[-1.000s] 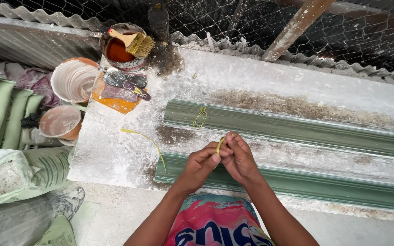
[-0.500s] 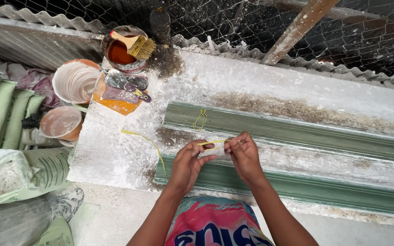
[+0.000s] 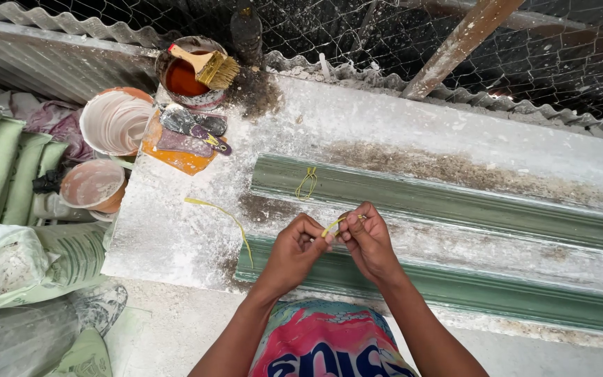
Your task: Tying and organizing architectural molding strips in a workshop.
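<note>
1. Setting: an outdoor work corner backed by wire netting and corrugated sheeting; a white, powder-dusted counter carries the work; a slanted wooden post rises behind it.
2. Landmark: a long green moulding form lies lengthwise on the counter, its pale central channel facing up, apparently so that it can be worked from above.
3. Left hand: held over the near edge of the form; its grip is pressed together, thumb and forefinger pinching one end of a yellow strip.
4. Right hand: just beside the left, fingertips touching the same strip; its grip is likewise closed on the other end, so the strip is stretched between both hands above the form.
5. A looped yellow strand rests on the far rail of the form; a loose yellow strip lies on the counter just left of the form, within reach.
6. Left of and beyond the form: a tin of reddish liquid with a brush laid across it; two scrapers on an orange patch; a white bucket and a smaller bowl off the counter edge.
7. Far left of the form: stacked green sacks on the ground.
</note>
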